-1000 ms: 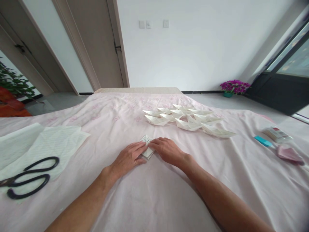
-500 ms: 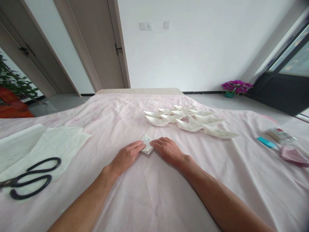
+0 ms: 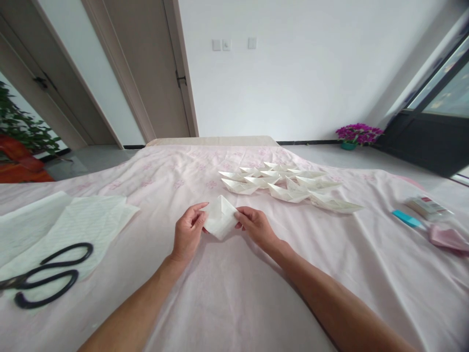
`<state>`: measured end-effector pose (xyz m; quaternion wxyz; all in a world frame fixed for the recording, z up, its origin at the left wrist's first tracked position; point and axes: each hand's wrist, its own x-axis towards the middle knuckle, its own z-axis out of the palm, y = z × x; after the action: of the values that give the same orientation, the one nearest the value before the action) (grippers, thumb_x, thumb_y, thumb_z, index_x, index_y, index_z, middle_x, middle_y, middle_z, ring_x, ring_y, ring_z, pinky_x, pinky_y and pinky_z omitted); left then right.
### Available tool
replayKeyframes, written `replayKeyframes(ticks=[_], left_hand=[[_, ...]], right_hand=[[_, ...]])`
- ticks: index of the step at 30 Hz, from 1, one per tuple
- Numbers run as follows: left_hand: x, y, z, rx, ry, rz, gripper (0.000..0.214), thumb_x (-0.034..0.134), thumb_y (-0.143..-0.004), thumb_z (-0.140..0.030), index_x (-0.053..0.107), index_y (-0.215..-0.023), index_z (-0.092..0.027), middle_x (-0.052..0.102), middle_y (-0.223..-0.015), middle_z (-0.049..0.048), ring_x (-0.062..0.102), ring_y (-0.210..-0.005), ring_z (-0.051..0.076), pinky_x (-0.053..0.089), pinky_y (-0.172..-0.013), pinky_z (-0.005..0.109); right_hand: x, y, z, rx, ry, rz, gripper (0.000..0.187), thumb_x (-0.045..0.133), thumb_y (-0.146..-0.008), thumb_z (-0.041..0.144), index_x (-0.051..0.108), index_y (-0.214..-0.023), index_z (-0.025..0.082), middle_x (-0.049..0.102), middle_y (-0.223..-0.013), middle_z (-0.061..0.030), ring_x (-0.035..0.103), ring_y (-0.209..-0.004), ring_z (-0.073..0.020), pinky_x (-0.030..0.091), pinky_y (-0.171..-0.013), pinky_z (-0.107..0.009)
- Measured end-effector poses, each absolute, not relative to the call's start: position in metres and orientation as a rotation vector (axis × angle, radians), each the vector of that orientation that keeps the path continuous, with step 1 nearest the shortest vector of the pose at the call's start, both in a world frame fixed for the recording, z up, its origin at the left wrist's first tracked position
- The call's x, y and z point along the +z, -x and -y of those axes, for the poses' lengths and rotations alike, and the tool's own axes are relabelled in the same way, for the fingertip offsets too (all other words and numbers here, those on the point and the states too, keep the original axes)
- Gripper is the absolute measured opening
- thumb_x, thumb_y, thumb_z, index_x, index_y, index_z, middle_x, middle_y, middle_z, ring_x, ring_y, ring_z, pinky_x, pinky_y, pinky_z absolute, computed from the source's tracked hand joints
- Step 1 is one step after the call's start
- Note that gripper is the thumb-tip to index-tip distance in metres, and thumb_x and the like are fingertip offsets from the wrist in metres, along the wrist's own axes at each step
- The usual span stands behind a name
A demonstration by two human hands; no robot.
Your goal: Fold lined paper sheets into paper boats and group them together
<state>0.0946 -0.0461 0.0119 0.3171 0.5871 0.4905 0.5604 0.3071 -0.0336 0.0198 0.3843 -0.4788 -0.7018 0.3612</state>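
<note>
Pale pink floral cloth (image 3: 220,303) spans the work area. Folded paper (image 3: 220,221) is held at centre: left hand (image 3: 187,232) pinches its nine-o'clock corner, right hand (image 3: 258,226) its three-o'clock corner. Relative to it, boats (image 3: 289,193) stand at two o'clock, scissors (image 3: 54,265) between eight and nine.

My paper (image 3: 221,222) is off-white, like my boats (image 3: 287,193); my cloth (image 3: 223,298) is pale pink with pinker flowers, my scissor handles (image 3: 23,280) black, my sheet (image 3: 88,215) white with faint lines.
</note>
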Motion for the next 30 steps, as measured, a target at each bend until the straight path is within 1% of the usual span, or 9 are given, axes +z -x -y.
replayKeyframes(ticks=[2, 4, 6, 8, 10, 13, 18, 23, 30], left_hand=[[0.011, -0.098, 0.042, 1.446, -1.441, -1.272, 0.041, 0.06, -0.088, -0.041, 0.061, -0.119, -0.014, 0.063, -0.071, -0.0014, 0.057, -0.056, 0.012, 0.049, -0.048, 0.021], [0.007, -0.098, 0.038, 1.381, -1.47, -1.33, 0.04, 0.058, -0.088, -0.039, 0.06, -0.121, -0.015, 0.064, -0.071, -0.0004, 0.059, -0.058, 0.013, 0.051, -0.05, 0.023], [0.003, -0.097, 0.035, 1.311, -1.642, -1.448, 0.035, 0.056, -0.089, -0.032, 0.061, -0.12, -0.017, 0.07, -0.084, 0.0036, 0.066, -0.07, 0.017, 0.056, -0.066, 0.03], [0.0, -0.099, 0.036, 1.25, -1.912, -1.527, 0.031, 0.053, -0.089, -0.024, 0.063, -0.118, -0.019, 0.072, -0.103, 0.0071, 0.068, -0.093, 0.021, 0.055, -0.087, 0.038], [0.0, -0.103, 0.039, 1.186, -2.169, -1.525, 0.032, 0.047, -0.091, -0.018, 0.063, -0.119, -0.021, 0.067, -0.121, 0.008, 0.063, -0.112, 0.022, 0.049, -0.101, 0.04], [-0.001, -0.115, 0.047, 1.012, -2.471, -1.493, 0.039, 0.041, -0.094, -0.017, 0.057, -0.129, -0.019, 0.056, -0.139, 0.0102, 0.047, -0.134, 0.023, 0.041, -0.112, 0.044], [-0.011, -0.131, 0.052, 0.603, -2.726, -1.478, 0.048, 0.04, -0.097, -0.028, 0.042, -0.141, -0.008, 0.042, -0.15, 0.0192, 0.037, -0.141, 0.028, 0.034, -0.115, 0.048], [-0.018, -0.132, 0.048, 0.453, -2.797, -1.493, 0.053, 0.037, -0.098, -0.031, 0.035, -0.145, -0.008, 0.035, -0.154, 0.0192, 0.029, -0.145, 0.028, 0.031, -0.116, 0.048], [-0.013, -0.133, 0.035, 0.315, -2.797, -1.47, 0.059, 0.038, -0.097, -0.038, 0.033, -0.148, -0.01, 0.028, -0.157, 0.0183, 0.024, -0.147, 0.028, 0.025, -0.118, 0.047]], right_hand=[[0.018, -0.305, 0.032, 1.039, 1.232, 1.703, 0.037, 0.042, -0.096, 0.037, 0.069, -0.11, 0.015, 0.064, -0.067, -0.0002, 0.058, -0.06, -0.0136, 0.044, -0.057, -0.023], [0.016, -0.305, 0.031, 0.981, 1.293, 1.722, 0.038, 0.043, -0.095, 0.034, 0.066, -0.12, 0.017, 0.065, -0.068, 0.0002, 0.058, -0.06, -0.0139, 0.044, -0.059, -0.024], [0.015, -0.305, 0.031, 0.811, 1.395, 1.804, 0.04, 0.045, -0.093, 0.03, 0.061, -0.127, 0.018, 0.067, -0.071, -0.0003, 0.06, -0.064, -0.0154, 0.045, -0.064, -0.025], [0.013, -0.305, 0.031, 0.616, 1.505, 1.894, 0.042, 0.046, -0.093, 0.028, 0.057, -0.132, 0.019, 0.069, -0.074, -0.0014, 0.062, -0.069, -0.0172, 0.044, -0.068, -0.027], [0.013, -0.304, 0.032, 0.474, 1.594, 1.978, 0.043, 0.044, -0.094, 0.026, 0.053, -0.135, 0.019, 0.071, -0.08, -0.0026, 0.065, -0.074, -0.0186, 0.043, -0.07, -0.028], [0.012, -0.3, 0.033, 0.348, 1.687, 2.084, 0.044, 0.041, -0.096, 0.026, 0.046, -0.139, 0.021, 0.073, -0.089, -0.0045, 0.067, -0.081, -0.0205, 0.042, -0.071, -0.028], [0.016, -0.299, 0.039, 0.203, 1.709, 2.219, 0.04, 0.04, -0.098, 0.027, 0.046, -0.137, 0.023, 0.071, -0.108, -0.0074, 0.066, -0.094, -0.0213, 0.041, -0.077, -0.029], [0.023, -0.305, 0.043, 0.012, 1.677, 2.349, 0.025, 0.045, -0.097, 0.033, 0.063, -0.113, 0.027, 0.064, -0.1, -0.0067, 0.059, -0.092, -0.0213, 0.04, -0.078, -0.03], [0.021, -0.304, 0.039, -0.087, 1.651, 2.384, 0.022, 0.046, -0.098, 0.032, 0.066, -0.105, 0.026, 0.059, -0.1, -0.007, 0.054, -0.09, -0.0208, 0.038, -0.076, -0.031]])
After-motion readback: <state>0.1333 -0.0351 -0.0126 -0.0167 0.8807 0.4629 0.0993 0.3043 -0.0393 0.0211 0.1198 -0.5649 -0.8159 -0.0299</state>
